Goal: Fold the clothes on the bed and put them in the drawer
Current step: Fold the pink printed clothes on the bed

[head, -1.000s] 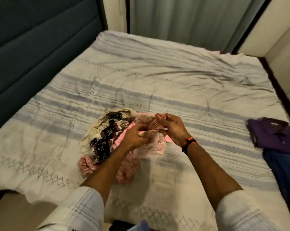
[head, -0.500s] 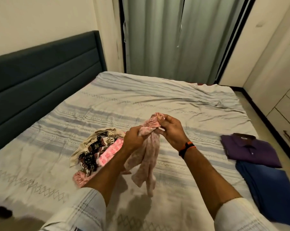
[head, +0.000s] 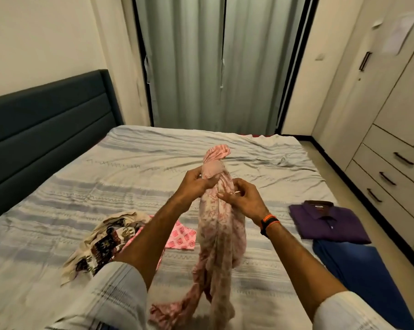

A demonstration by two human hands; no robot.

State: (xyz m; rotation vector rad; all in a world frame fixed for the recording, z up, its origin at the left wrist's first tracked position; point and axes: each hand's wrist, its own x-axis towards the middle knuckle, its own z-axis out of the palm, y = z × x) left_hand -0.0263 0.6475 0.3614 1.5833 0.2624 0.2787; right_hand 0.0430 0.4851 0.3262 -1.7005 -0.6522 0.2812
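Observation:
A long pink floral garment (head: 219, 232) hangs bunched above the bed (head: 65, 210), its lower end trailing onto the sheet. My left hand (head: 193, 182) grips it near the top, and my right hand (head: 243, 198) pinches the cloth just below and to the right. To the left on the bed lies a crumpled pile: a cream garment with a dark print (head: 101, 246) and a pink patterned piece (head: 182, 236). At the right edge of the bed rest a folded purple shirt (head: 330, 222) and folded blue trousers (head: 358, 279).
A wardrobe with closed drawers (head: 391, 172) stands along the right wall, a narrow floor strip between it and the bed. A dark padded headboard (head: 46, 125) lines the left side. Grey curtains (head: 215, 63) hang behind the bed.
Both hands have lifted the pink floral garment up out of the pile, so it now hangs long. The view has tilted up, showing the curtains and wardrobe.

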